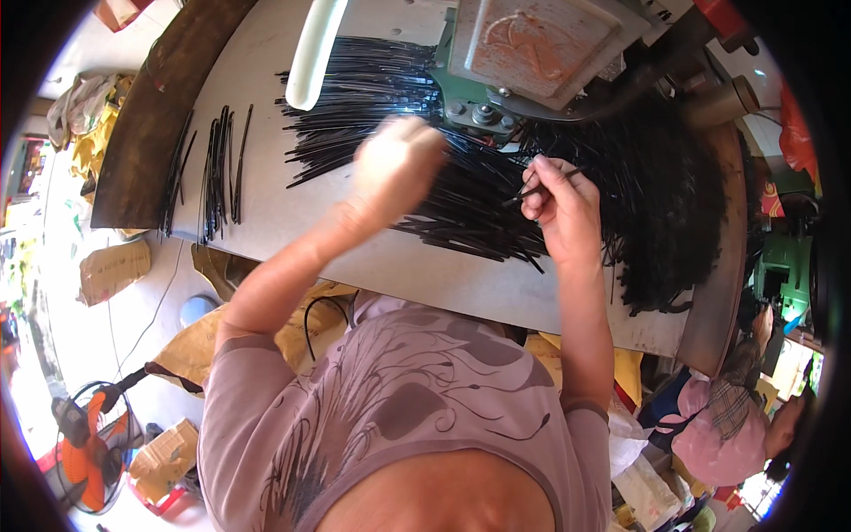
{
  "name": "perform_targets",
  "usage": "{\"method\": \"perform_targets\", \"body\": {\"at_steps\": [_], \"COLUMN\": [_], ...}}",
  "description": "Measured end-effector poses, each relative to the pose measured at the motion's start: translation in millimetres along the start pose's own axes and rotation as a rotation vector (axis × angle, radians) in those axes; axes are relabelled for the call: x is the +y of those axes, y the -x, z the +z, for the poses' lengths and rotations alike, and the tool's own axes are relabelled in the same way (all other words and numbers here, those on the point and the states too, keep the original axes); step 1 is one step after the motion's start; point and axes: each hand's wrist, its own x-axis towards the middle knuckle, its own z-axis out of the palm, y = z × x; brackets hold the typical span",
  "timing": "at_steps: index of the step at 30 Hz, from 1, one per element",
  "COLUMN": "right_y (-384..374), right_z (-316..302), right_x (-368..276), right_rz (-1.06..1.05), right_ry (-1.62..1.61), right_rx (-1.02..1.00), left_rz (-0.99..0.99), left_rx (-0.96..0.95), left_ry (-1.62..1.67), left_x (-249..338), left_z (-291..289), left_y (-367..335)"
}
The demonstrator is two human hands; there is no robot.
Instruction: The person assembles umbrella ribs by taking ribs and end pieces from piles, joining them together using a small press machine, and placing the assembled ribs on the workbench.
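Observation:
Many thin black strips [355, 115] lie side by side across the light table, with more of them loosely spread [470, 235] in front. My left hand [399, 168] is over the strips, smeared by motion, so its fingers and anything in them are unclear. My right hand [567, 208] is closed, pinching a short, thin black strip [532, 192] between thumb and fingers. It hovers beside a thick heap of black strands [665, 195]. A green bench machine [483, 111] stands just beyond my hands, partly hidden by its rusty plate.
A white curved handle [315, 53] hangs above the strips. Small bundles [217, 173] lie at the table's left [266, 213]. A dark raised border [133, 142] edges the table. An orange fan [89, 452] stands at lower left; another person in pink [722, 443] is at right.

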Motion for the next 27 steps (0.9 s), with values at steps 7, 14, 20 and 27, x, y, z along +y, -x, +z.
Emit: {"method": "perform_targets", "body": {"at_steps": [7,14,20,27], "right_y": [-8.6,-26.0,-43.4,-44.2], "right_z": [5.7,12.8,19.8,19.5], "right_x": [-1.7,-0.8,1.9,3.9], "right_rz": [0.128,0.113,0.162,0.171], "right_ry": [0.054,0.127,0.112,0.07], "right_rx": [-0.044,-0.099,-0.134,-0.162], "left_rz": [-0.001,0.016,-0.005,-0.124], "left_rx": [-0.171,-0.06,-0.006,-0.111], "left_ry": [-0.284,-0.019,0.056,0.089], "left_x": [-53.3,-32.6,-15.7,-12.5], "left_z": [-11.3,-15.6,3.8,4.9], "left_y": [4.7,-15.7,-27.4,-25.1]}}
